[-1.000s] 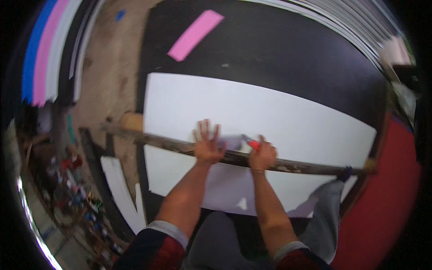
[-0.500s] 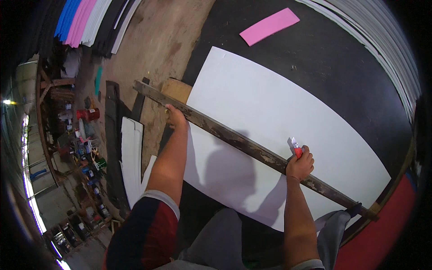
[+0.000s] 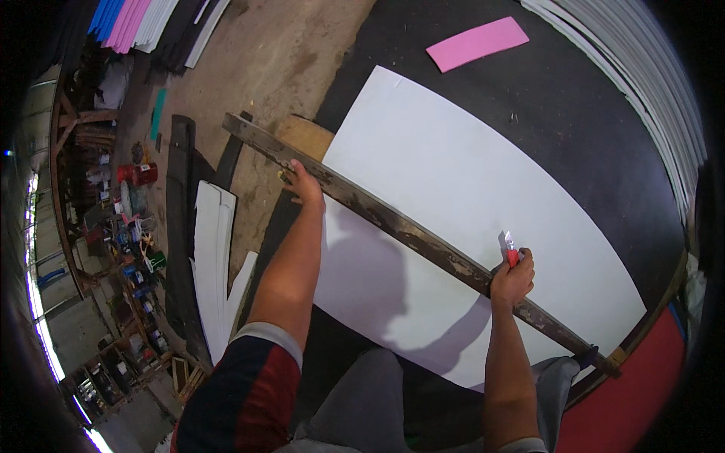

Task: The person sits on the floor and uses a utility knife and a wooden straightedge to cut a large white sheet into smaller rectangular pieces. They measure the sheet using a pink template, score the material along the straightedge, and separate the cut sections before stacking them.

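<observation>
A long, worn brown straight bar (image 3: 411, 232) lies diagonally across a large white foam-like sheet (image 3: 483, 181) with curved long edges. At the bar's upper left part, my left hand (image 3: 303, 185) grips its near edge, one finger on top and the others partly spread below. A small yellowish thing shows by those fingers, too small to name. Further right, my right hand (image 3: 513, 281) holds a utility knife (image 3: 513, 257) with a red handle, its blade pointing up and away over the sheet. That hand rests at the bar, covering part of it.
Beneath the sheet lies a black surface (image 3: 604, 151). A pink strip (image 3: 478, 44) lies on it at the far side. White offcuts (image 3: 211, 249) and a black strip (image 3: 180, 226) lie to the left. Stacked grey-white sheets (image 3: 642, 83) stand far right. My grey-trousered leg (image 3: 555, 377) is near the bar's right end.
The whole view has shifted and turned slightly. My left hand's fingers look more spread at the bar. My right hand keeps the knife, and the bar still lies across the sheet.
</observation>
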A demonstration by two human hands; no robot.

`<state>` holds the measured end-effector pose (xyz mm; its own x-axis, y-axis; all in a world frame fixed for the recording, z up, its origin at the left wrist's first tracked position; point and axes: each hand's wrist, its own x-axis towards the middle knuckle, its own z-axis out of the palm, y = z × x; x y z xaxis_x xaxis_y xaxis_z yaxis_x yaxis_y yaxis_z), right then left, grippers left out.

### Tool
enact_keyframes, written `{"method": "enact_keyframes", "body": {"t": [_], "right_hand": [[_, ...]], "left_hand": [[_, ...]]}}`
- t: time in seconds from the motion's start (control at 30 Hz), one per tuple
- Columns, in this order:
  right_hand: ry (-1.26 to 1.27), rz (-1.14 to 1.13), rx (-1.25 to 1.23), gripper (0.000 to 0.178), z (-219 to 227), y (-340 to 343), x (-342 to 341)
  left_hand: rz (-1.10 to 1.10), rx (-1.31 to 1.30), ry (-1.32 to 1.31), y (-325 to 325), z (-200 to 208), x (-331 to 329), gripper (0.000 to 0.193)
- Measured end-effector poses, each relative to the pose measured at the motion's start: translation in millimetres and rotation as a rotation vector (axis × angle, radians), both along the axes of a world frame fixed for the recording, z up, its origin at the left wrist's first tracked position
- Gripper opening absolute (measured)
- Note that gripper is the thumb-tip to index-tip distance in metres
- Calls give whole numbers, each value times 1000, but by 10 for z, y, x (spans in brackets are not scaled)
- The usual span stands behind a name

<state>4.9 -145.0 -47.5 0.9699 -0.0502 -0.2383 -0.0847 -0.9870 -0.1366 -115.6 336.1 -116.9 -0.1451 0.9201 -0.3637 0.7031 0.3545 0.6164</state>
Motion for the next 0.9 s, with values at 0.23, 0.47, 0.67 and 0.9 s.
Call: {"method": "enact_keyframes", "body": {"t": [0.23, 0.47, 0.67, 0.9], "right_hand": [[61, -42, -60, 42, 9, 13, 51], [218, 11, 340, 31, 73, 142, 61], [398, 710, 391, 48, 580, 1965, -31], [590, 939, 29, 39, 683, 3629, -95]], "left_hand": [[174, 16, -141, 441, 324, 403, 96], [147, -47, 236, 448, 482, 543, 84], [124, -204, 261, 539, 587, 467, 76], [165, -86, 300, 501, 404, 497, 75]]}}
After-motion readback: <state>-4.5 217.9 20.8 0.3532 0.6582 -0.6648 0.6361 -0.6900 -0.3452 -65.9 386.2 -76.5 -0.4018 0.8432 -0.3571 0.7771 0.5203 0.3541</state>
